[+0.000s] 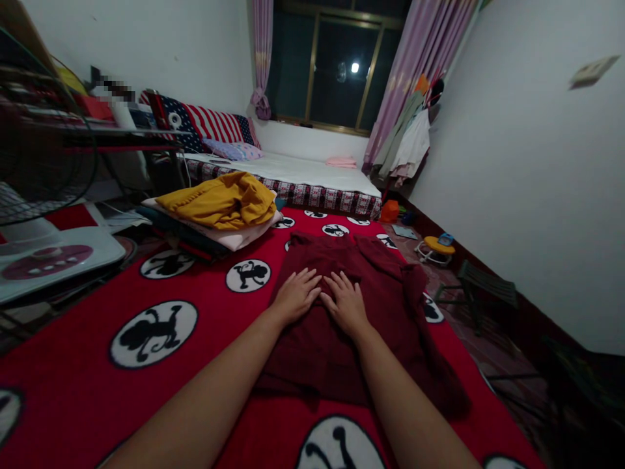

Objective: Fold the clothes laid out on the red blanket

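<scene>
A dark maroon long-sleeved top lies spread on a red blanket patterned with black monkeys in white ovals. My left hand rests flat on the upper middle of the top, fingers stretched forward. Beside it, my right hand also lies flat on the cloth with its fingers apart. The two hands nearly meet at the fingertips, and neither grips the fabric. One sleeve of the top trails down along the right side.
Folded clothes with a mustard garment on top are stacked at the blanket's far left. Beyond stands a bed. A fan and white stool are at left; a folding stool and yellow stool at right.
</scene>
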A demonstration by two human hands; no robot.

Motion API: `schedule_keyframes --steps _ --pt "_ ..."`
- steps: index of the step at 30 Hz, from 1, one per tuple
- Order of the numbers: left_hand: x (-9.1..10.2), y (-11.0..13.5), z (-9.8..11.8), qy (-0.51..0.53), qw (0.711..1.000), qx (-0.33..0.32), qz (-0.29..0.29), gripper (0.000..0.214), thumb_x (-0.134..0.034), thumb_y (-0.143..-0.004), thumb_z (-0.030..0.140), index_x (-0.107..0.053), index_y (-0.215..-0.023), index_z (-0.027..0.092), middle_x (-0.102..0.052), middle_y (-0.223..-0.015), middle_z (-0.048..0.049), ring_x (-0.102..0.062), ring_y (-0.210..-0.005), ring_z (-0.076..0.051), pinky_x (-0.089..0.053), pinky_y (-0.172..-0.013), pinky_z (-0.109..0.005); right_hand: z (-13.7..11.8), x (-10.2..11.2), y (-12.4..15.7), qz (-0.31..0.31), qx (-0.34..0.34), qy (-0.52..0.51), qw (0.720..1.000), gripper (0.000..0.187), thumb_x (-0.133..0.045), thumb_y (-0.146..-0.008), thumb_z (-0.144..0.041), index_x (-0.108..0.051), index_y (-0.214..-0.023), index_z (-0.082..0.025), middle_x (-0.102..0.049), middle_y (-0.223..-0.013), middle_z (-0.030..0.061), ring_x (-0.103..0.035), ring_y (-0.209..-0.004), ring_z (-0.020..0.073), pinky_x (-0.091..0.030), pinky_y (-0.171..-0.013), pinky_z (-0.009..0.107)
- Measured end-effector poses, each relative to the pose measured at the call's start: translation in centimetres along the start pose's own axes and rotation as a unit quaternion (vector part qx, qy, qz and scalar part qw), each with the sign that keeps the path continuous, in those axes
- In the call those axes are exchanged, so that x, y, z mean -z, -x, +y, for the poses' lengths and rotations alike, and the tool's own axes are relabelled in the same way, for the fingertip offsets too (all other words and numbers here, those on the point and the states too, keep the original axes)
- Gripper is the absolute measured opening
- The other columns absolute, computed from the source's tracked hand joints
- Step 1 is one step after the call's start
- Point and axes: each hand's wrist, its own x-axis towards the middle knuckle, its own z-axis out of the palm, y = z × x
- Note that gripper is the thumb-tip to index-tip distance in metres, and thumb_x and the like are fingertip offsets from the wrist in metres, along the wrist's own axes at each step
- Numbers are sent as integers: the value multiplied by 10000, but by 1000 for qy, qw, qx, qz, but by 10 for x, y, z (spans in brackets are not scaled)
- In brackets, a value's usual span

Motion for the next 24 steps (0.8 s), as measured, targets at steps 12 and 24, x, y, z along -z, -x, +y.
schedule_keyframes --steps 12,24 --pt "-5 0 -5 55 996 4 76 370 -528 -900 307 -606 -1245 201 -494 -1411 -107 -403 -1340 -265 -318 -1115 -455 8 -7 0 72 9 -91 993 382 -508 -895 -426 -596 -1226 -258 -503 -1406 81 -361 -1361 271 -241 -1091 583" --pt "1 -3 -9 172 961 38 215 219 -523 -891 213 -697 -1018 174 -617 -1170 -95 -574 -1132 -214 -447 -1020 -379 29 -12 -8 206 -225 -121 945 646 -655 -734 -409 -502 -1265 -74 -451 -1383 253 -415 -1277 363 -289 -1052 525"
